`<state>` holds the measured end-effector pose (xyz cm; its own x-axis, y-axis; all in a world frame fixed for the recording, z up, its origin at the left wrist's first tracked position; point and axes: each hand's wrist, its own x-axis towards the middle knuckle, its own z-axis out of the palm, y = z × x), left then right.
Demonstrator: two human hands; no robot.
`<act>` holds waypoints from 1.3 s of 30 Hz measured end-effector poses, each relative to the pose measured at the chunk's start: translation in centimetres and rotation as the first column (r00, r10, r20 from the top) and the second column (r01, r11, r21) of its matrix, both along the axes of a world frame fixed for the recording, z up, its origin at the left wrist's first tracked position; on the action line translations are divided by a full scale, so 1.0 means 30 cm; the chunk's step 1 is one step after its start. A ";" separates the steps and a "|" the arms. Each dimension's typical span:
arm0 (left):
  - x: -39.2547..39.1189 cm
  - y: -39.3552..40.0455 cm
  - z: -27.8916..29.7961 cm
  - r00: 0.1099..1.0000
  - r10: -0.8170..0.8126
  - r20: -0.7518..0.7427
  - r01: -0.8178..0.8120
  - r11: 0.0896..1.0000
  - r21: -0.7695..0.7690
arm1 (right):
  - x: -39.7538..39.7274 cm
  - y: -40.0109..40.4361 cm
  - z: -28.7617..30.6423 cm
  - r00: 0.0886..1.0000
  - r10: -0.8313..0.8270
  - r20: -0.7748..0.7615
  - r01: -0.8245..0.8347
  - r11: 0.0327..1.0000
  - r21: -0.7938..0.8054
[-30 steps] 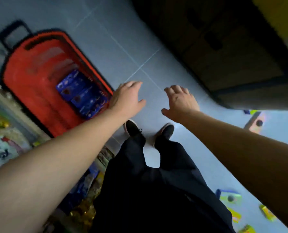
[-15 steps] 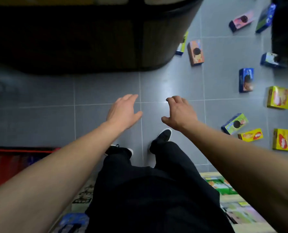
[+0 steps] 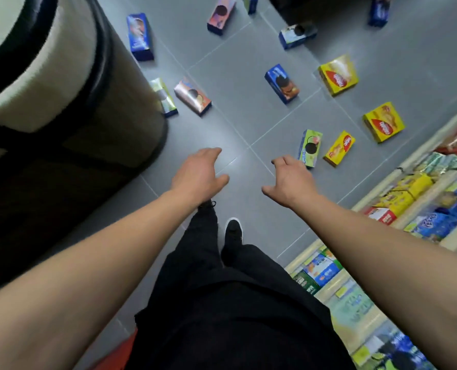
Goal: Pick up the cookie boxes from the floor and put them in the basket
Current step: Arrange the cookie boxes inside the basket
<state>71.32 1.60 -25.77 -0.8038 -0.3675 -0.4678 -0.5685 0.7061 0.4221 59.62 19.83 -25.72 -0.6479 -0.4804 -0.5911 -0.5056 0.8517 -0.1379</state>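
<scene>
Several cookie boxes lie scattered on the grey tiled floor ahead. Nearest are a green box (image 3: 310, 147) and a small yellow box (image 3: 339, 148), just beyond my right hand (image 3: 288, 180). Farther off lie a blue box (image 3: 282, 83), a pink-orange box (image 3: 192, 96), a pale green box (image 3: 164, 96) and two larger yellow boxes (image 3: 338, 74) (image 3: 384, 122). My left hand (image 3: 198, 173) hovers over bare floor. Both hands are empty with fingers spread. Only a red corner of the basket (image 3: 115, 355) shows at the bottom edge, behind my legs.
A large dark and beige rounded display stand (image 3: 62, 102) fills the left side. Low shelves (image 3: 408, 209) stocked with snack packs run along the right. More boxes (image 3: 139, 36) (image 3: 220, 14) (image 3: 296, 36) lie at the far end. My black-shod feet (image 3: 232, 231) stand on the tiles.
The view has swung away from the red basket to the aisle with the scattered boxes. Both hands stay empty and stretched forward; the right hand now hangs near the green box.
</scene>
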 end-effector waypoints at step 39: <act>-1.718 0.693 -0.745 0.668 -0.703 0.243 0.709 0.701 0.082 | -0.998 0.676 -0.821 0.161 -0.932 0.325 0.979 0.192 0.064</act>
